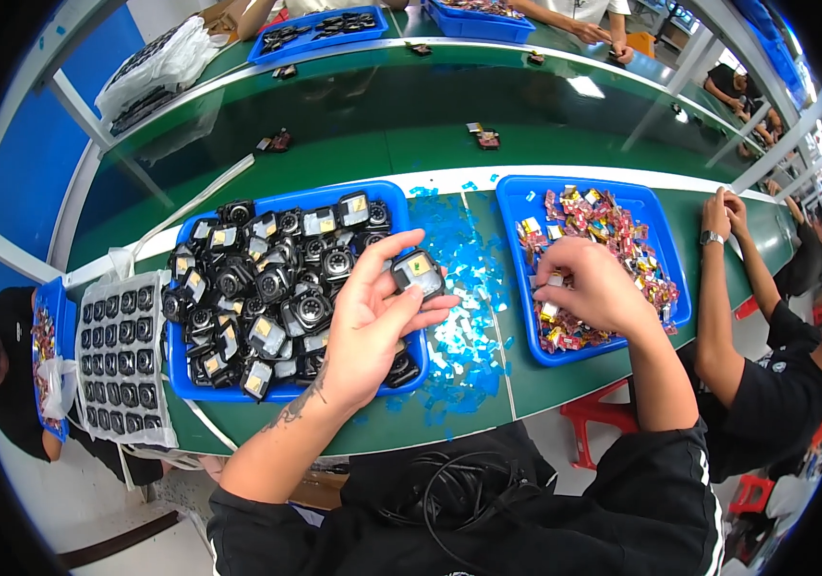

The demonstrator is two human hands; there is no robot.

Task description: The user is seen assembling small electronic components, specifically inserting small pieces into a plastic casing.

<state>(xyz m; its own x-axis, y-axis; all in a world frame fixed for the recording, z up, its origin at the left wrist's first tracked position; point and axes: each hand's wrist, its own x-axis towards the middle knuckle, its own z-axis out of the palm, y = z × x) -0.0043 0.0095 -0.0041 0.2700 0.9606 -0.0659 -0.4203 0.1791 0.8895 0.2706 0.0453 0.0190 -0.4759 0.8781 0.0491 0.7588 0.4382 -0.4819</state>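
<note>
My left hand [373, 322] holds a black square watch case [418, 275] between thumb and fingers. The case's open side faces up, with a pale panel and a small yellow patch showing. My right hand [589, 288] is over the right blue tray [665, 230], its fingers pinched on a small silver part [554, 280]. Below it lies a heap of small red, yellow and silver parts [608, 221]. Left of my left hand stands another blue tray [178, 370], piled with black watch cases [267, 283], some with round lenses up, some with pale inner sides up.
Blue film scraps [464, 336] litter the green bench between the trays. A white tray of watch cases in rows [121, 360] lies at the far left. Beyond runs a green conveyor [363, 144] carrying a few parts [486, 137]. A co-worker's hands [724, 209] are at the right.
</note>
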